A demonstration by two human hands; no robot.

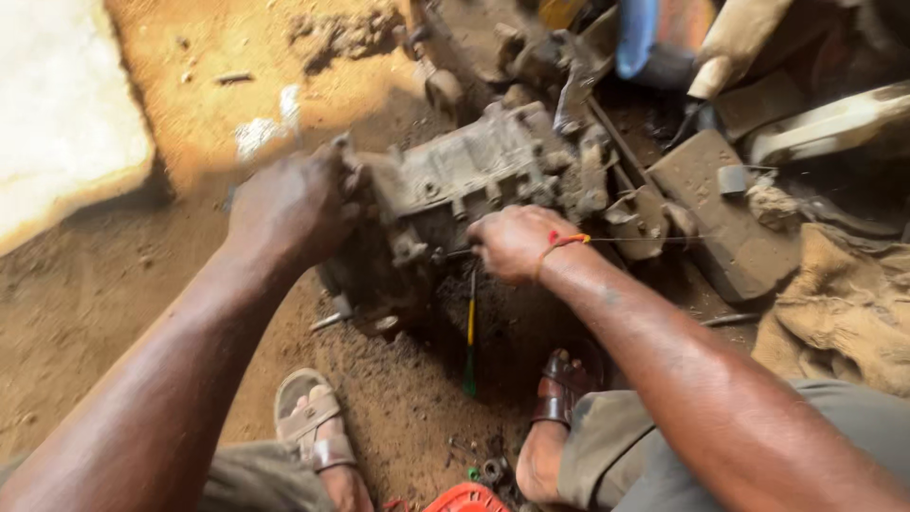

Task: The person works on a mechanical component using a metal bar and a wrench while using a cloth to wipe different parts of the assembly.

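Engine block: a grimy grey metal engine block [464, 204] sits on the dirt floor [123, 284] at the centre of the view, coated in oil and dust.
Left hand: the left hand [294, 204] is clamped on the block's edge at 9 o'clock, fingers curled over the casting.
Right hand: the right hand [517, 242] is closed in a fist against the block's near face at 5 o'clock; what it grips is hidden by the fingers. A red and orange thread [559, 244] is tied round the wrist.
Screwdriver: a screwdriver with a yellow and green handle [470, 341] hangs at 6 o'clock just below the right hand, tip upward toward the block; whether the hand holds it cannot be told.
Feet: two sandalled feet rest on the floor at 6 o'clock, the left sandal [308, 417] and the right sandal [561, 384] either side of the screwdriver.
Surroundings: a flat metal plate [720, 223] lies at 3 o'clock of the block; burlap sacking [839, 303] lies at 4 o'clock; a red object [464, 498] shows at the bottom edge.
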